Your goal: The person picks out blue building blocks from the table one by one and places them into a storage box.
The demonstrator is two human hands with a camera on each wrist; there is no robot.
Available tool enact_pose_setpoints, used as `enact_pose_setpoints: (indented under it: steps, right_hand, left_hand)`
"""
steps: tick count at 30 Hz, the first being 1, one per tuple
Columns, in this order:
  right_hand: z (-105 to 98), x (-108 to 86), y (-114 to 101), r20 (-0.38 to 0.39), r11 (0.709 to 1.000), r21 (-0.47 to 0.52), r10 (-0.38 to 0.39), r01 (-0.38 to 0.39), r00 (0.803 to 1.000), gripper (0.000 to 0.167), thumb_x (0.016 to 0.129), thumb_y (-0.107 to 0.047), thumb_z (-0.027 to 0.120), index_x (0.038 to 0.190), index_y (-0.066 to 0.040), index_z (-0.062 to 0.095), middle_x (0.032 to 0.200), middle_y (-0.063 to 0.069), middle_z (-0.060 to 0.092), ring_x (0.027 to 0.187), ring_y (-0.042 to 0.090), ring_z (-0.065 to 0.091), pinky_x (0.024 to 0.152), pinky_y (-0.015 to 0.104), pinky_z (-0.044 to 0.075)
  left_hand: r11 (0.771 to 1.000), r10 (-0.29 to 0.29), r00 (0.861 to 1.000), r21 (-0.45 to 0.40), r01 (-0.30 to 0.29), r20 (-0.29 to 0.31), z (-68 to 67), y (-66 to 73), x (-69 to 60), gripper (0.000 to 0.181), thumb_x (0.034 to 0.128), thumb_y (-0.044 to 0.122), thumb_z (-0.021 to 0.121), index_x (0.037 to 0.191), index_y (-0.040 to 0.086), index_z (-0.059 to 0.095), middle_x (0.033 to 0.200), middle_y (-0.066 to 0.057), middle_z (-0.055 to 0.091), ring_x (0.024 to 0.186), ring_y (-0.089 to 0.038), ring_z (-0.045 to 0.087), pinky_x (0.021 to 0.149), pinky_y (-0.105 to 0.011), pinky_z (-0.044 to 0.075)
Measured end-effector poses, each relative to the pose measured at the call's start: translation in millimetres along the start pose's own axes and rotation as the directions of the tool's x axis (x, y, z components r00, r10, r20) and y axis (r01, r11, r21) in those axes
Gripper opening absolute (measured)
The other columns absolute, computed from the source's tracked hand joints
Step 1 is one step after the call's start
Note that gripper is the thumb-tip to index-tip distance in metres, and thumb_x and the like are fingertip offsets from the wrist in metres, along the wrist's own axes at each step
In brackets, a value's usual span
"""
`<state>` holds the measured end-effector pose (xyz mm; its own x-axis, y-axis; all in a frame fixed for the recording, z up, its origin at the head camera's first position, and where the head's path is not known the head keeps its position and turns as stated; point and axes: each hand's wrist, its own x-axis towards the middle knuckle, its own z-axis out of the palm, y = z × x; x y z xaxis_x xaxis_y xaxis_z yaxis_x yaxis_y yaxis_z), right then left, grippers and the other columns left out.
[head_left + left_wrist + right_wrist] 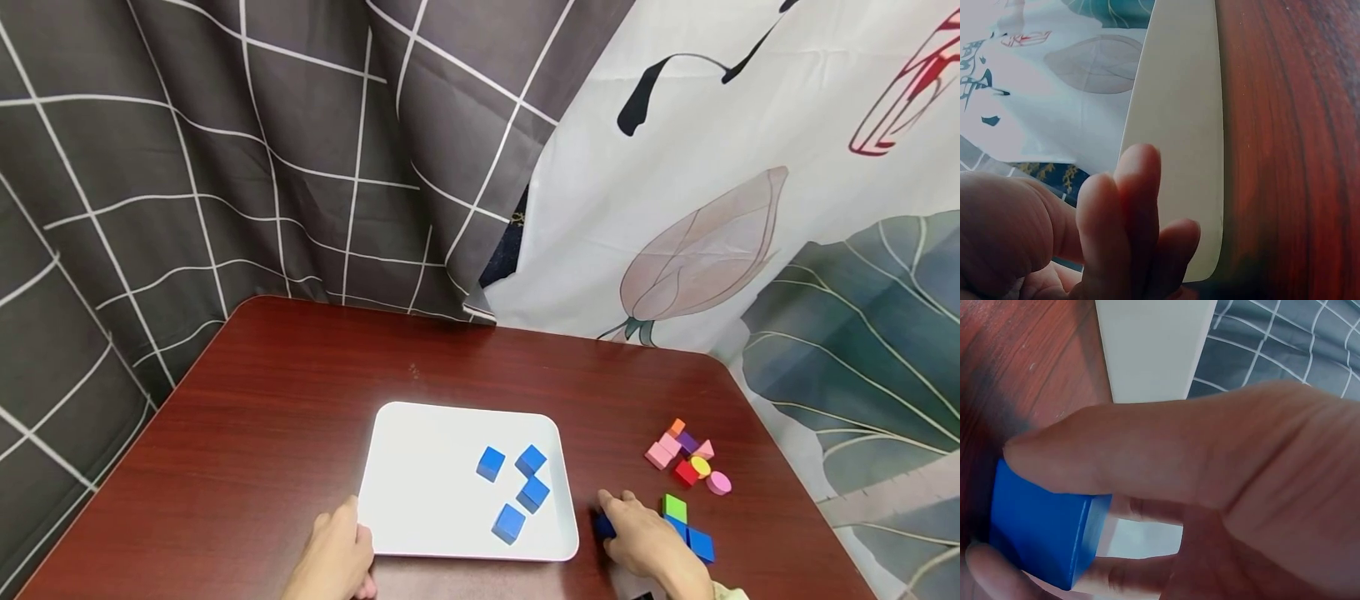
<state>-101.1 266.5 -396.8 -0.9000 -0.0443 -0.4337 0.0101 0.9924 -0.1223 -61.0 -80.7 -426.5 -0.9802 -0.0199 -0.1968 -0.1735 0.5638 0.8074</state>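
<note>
My right hand [647, 533] pinches a blue block [604, 525] just right of the white tray. In the right wrist view the thumb lies along one side of that blue block [1041, 522], with fingers on the other side. Several blue blocks [509, 523] lie in the right half of the tray [420, 475]. At the tray's lower left corner is my left hand [333, 550]; in the left wrist view its fingers [1138, 206] rest against the outer side of the tray [1179, 112], thumb apart at the left.
Beyond my right hand lie a green block [674, 507] and blue blocks [701, 545]. Further back on the table [300, 375] is a loose group of pink, red [686, 473], yellow, purple and orange blocks. Curtains hang behind the table.
</note>
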Motion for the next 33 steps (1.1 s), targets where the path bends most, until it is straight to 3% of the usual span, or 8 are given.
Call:
enact_pose_setpoints:
  steps: [4,11,16,24,27,33]
  right_hand:
    - [1.5,1.2,0.8,0.003,1.000,0.010,0.006,-0.006,1.000,0.044,0.071,-0.005,0.071,0.113,-0.003,0.056,0.100,0.022,0.054,0.078,0.029,0.053,0.074,0.056,0.047]
    - [-5.9,1.0,4.2,0.013,0.999,0.040,0.019,-0.019,1.000,0.049,0.071,-0.004,0.071,0.118,-0.001,0.054,0.102,0.021,0.053,0.080,0.028,0.053,0.074,0.053,0.049]
    - [-18.1,-2.0,3.1,-0.079,0.998,0.021,-0.054,0.056,0.995,0.043,0.070,-0.003,0.071,0.110,-0.004,0.054,0.092,0.017,0.051,0.074,0.025,0.053,0.066,0.045,0.051]
    - [-34.9,-4.2,-19.0,-0.217,0.992,-0.069,-0.122,0.109,0.968,0.027,0.075,-0.013,0.070,0.097,-0.013,0.055,0.080,0.009,0.046,0.062,0.020,0.048,0.051,0.037,0.046]
    - [-41.4,-4.0,-31.5,-0.203,0.992,-0.051,-0.123,0.115,0.972,0.027,0.073,-0.013,0.071,0.096,-0.016,0.056,0.082,0.007,0.046,0.063,0.018,0.048,0.052,0.035,0.048]
    - [-47.1,-1.7,-60.7,-0.133,0.987,-0.020,-0.158,0.156,0.978,0.044,0.073,-0.012,0.073,0.115,-0.011,0.058,0.096,0.010,0.050,0.071,0.019,0.053,0.063,0.042,0.054]
  left_hand:
    - [1.000,0.000,1.000,0.007,0.000,-0.001,-0.2,-1.0,0.3,0.042,0.0808,-0.001,0.037,0.119,-0.020,0.040,0.034,0.004,0.047,0.027,-0.007,0.047,0.043,-0.021,0.044]
    - [0.999,0.007,1.000,-0.036,-0.006,0.008,0.6,0.4,0.0,0.038,0.0804,-0.002,0.036,0.113,-0.019,0.042,0.034,0.003,0.047,0.027,-0.008,0.047,0.036,-0.025,0.043]
    - [0.999,0.008,1.000,-0.032,-0.008,0.006,0.1,-0.1,0.0,0.038,0.0805,-0.002,0.036,0.114,-0.019,0.042,0.034,0.003,0.047,0.027,-0.008,0.047,0.037,-0.025,0.043]
    - [1.000,0.004,1.000,-0.022,-0.004,-0.002,-0.6,-1.1,0.4,0.035,0.0804,-0.002,0.036,0.111,-0.018,0.044,0.034,0.003,0.047,0.027,-0.008,0.047,0.036,-0.025,0.043]
    - [1.000,0.007,1.000,-0.020,-0.007,-0.003,-1.1,-1.0,0.2,0.037,0.0804,-0.003,0.037,0.113,-0.019,0.043,0.034,0.003,0.047,0.027,-0.008,0.047,0.036,-0.025,0.043]
    - [1.000,0.001,1.000,-0.019,-0.001,0.004,-1.1,-0.7,0.4,0.034,0.0804,-0.002,0.037,0.110,-0.018,0.044,0.034,0.003,0.047,0.027,-0.008,0.047,0.034,-0.025,0.042]
